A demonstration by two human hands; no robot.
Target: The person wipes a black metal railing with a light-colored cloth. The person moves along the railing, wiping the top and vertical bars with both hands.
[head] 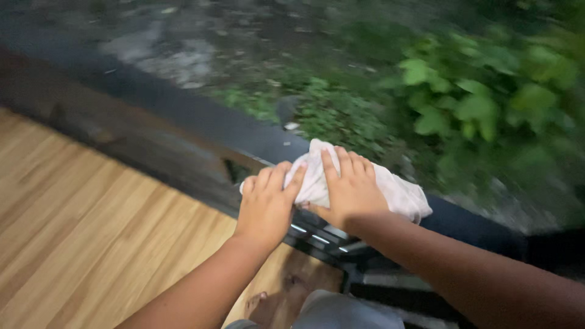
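While flat: two hands (pixel 304 198), one cloth (pixel 399 194)

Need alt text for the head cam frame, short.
Both hands press a crumpled white cloth onto a dark ledge, the left hand beside the right hand. Wood-grain floor lies on the near side; green plants and ground lie beyond.

Bare forearms, no sleeves; bare foot (pixel 263 306) beneath grey shorts (pixel 341 312).
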